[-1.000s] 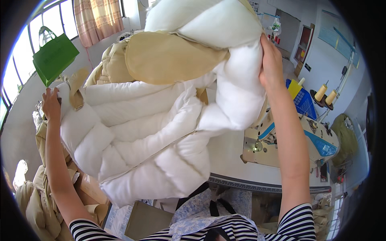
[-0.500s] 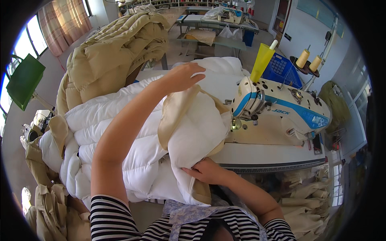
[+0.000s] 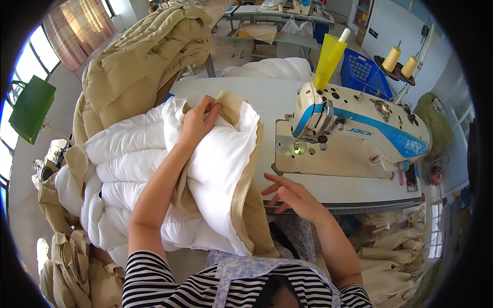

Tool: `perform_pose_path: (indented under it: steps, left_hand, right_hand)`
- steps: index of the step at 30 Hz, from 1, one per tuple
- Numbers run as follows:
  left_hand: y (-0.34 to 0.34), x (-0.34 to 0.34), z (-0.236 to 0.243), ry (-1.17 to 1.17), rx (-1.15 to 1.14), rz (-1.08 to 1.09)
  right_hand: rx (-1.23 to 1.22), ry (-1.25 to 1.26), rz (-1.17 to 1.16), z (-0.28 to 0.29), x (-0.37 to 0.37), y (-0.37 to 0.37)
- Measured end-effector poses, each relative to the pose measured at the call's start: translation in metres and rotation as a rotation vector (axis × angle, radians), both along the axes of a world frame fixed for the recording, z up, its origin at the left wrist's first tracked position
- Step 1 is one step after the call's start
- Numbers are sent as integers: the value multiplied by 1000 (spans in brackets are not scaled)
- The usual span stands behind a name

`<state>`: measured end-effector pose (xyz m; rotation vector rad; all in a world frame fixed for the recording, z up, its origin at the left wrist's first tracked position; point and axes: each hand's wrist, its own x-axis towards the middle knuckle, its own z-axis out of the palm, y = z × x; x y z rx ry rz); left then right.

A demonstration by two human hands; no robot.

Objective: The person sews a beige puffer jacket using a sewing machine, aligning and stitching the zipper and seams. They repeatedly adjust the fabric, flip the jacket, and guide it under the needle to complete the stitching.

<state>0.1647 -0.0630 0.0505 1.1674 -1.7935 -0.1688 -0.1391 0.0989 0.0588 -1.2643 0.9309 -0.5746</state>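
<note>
The left hand (image 3: 197, 120) grips the white padded jacket (image 3: 154, 169) at its top fold. The right hand (image 3: 287, 194) hovers open, fingers spread, just right of the jacket's beige edge, below the sewing machine (image 3: 354, 131).

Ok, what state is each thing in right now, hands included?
Left hand: gripping the top fold of the white padded jacket.
Right hand: open, fingers spread, over the table edge.
White padded jacket: bunched, folded over.
Sewing machine: needle lamp lit, nothing under it.
Beige jackets: piled.

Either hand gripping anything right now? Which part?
The left hand pinches the white padded garment at its top edge, by the beige trim. The right hand holds nothing, fingers spread at the table edge.
</note>
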Motion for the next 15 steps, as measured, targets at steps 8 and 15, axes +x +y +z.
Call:
perform_pose_path:
  steps: [8, 15]
  left_hand:
    - [41, -32, 122, -105, -327, 145]
    - [31, -29, 179, 99, -351, 99]
  right_hand:
    - [-903, 361, -274, 96, 54, -20]
    - [-744, -133, -252, 109, 71, -30]
